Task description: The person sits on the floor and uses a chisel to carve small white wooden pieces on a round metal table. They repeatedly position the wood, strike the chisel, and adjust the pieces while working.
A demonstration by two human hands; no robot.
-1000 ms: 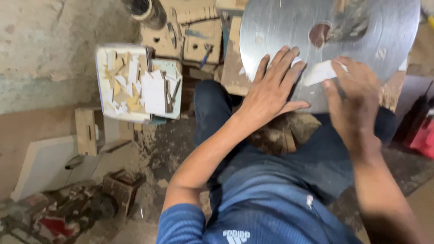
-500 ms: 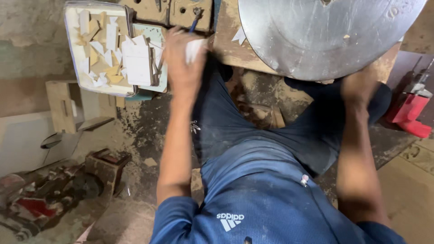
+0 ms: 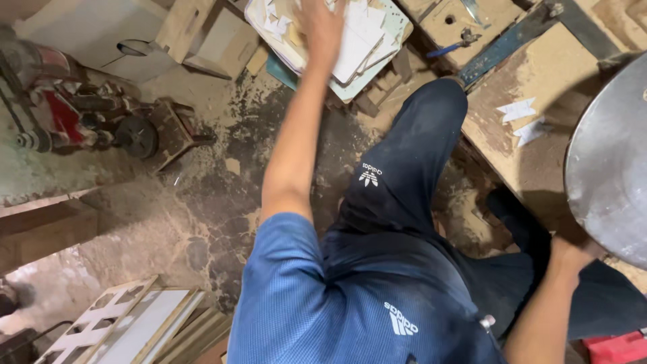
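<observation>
Swinging further left now, the view has pushed the tray (image 3: 397, 27) of white and tan cut pieces (image 3: 360, 37) up to the top edge, and the big metal disc (image 3: 610, 182) slides off to the right. Far left, a red power tool (image 3: 64, 111) lies on the dusty floor (image 3: 168, 222), with white fretwork panels (image 3: 128, 323) stacked at the bottom corner. Moving across, the left hand (image 3: 322, 23) is stretched out over the tray, blurred, resting on or just above the pile; whether its fingers are spread or pinching a piece, I cannot tell. Those pieces look thin, light and stiff, probably easy to snap at the points, so an edge pinch on a broad flat one seems safest. Over on the right, two white offcuts (image 3: 522, 118) lie on the wooden board (image 3: 512, 145), and the right hand (image 3: 573, 259) sits tucked under the disc's rim, its grip hidden from view.
</observation>
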